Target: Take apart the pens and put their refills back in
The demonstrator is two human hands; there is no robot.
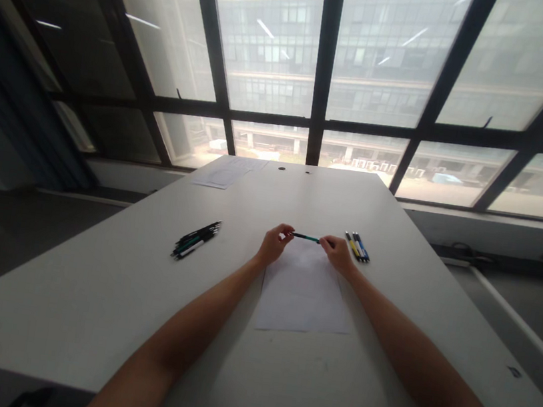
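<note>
My left hand (pixel 275 242) and my right hand (pixel 338 252) each pinch one end of a dark green pen (pixel 306 237), holding it level just above the far edge of a white sheet of paper (pixel 303 295). A pile of several dark pens (pixel 196 239) lies on the table to the left of my left hand. A small group of yellow and blue pens (pixel 358 246) lies just right of my right hand.
Everything sits on a long white table (pixel 103 287). Another sheet of paper (pixel 228 172) lies at its far left end, near two small dark holes (pixel 282 168). Large windows with dark frames (pixel 323 69) stand beyond the table's far end.
</note>
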